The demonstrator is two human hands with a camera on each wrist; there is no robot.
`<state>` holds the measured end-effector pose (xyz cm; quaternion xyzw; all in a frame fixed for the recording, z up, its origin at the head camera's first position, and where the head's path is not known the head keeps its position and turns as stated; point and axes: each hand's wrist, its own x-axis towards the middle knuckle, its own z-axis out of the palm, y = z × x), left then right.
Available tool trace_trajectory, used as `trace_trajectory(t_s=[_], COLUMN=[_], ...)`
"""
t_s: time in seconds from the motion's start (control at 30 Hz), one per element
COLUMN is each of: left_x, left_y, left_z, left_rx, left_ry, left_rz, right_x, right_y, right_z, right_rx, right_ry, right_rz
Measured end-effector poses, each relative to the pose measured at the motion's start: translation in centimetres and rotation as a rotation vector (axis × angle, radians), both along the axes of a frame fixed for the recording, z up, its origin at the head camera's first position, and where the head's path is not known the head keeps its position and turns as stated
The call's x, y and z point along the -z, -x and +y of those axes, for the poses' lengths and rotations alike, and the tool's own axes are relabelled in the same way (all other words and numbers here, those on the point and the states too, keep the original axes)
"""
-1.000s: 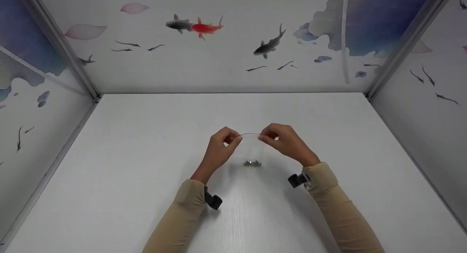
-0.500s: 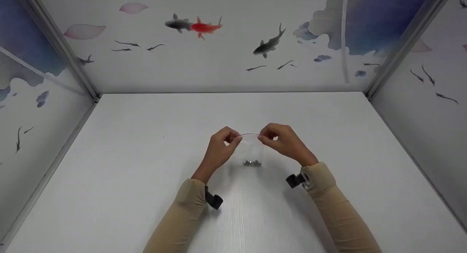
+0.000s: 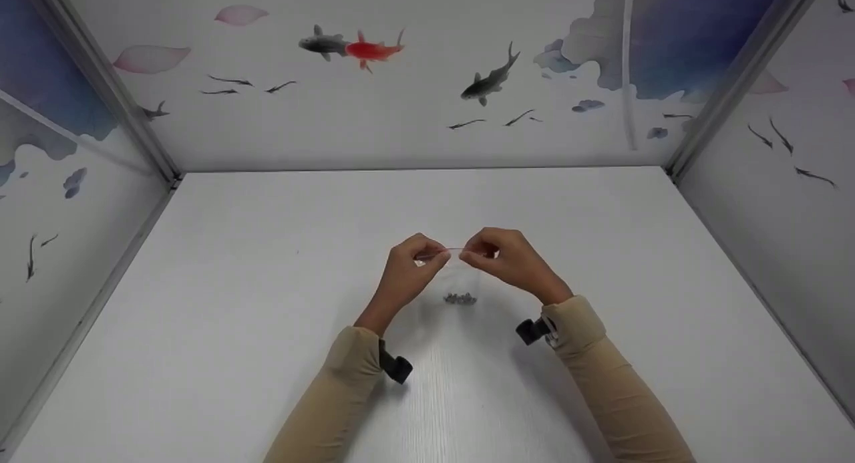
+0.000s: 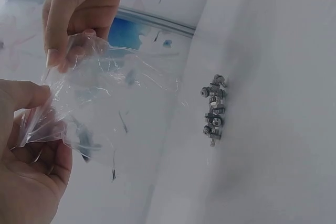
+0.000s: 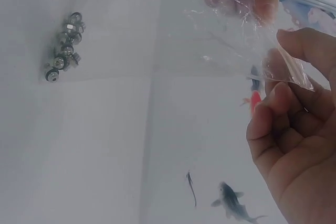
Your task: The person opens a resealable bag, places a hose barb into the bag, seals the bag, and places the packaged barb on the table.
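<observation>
A clear plastic zip bag [image 4: 142,77] hangs between my two hands, its top edge uppermost. At its bottom lies a small cluster of shiny metal screws or fittings [image 3: 460,298]; their exact kind is hard to tell. My left hand [image 3: 409,270] pinches the left part of the top edge between thumb and fingers. On the other side my right hand [image 3: 513,259] pinches the same edge, close to the left hand. In the left wrist view the film is creased near the fingers. The right wrist view shows the zip strip [image 5: 294,66] under the right thumb.
The white tabletop [image 3: 234,302] stretches around the bag. White panels with printed fish [image 3: 374,50] and blue patches enclose it at the back and both sides. Each wrist carries a small black camera, such as the left one [image 3: 399,369].
My right hand has moved left along the top edge, and my left hand slightly right, so the gap between them is narrower. The metal pieces stay in about the same place.
</observation>
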<state>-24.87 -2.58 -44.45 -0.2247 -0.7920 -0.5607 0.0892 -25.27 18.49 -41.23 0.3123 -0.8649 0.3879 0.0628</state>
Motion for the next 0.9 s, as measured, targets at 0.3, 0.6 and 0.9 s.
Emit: trace_trajectory(t_s=[0.3, 0.6, 0.9], left_x=[-0.2, -0.1, -0.2], left_y=[0.0, 0.1, 0.1], left_z=[0.2, 0.2, 0.0], left_rx=[-0.022, -0.025, -0.006], left_ry=[0.031, 0.036, 0.042], left_rz=[0.08, 0.097, 0.104], right_x=[0.2, 1.0, 1.0], right_y=[-0.1, 0.2, 0.1], right_z=[-0.6, -1.0, -1.1], right_rx=[-0.01, 0.024, 0.053], right_ry=[0.05, 0.096, 0.093], right_rz=[0.063, 0.069, 0.071])
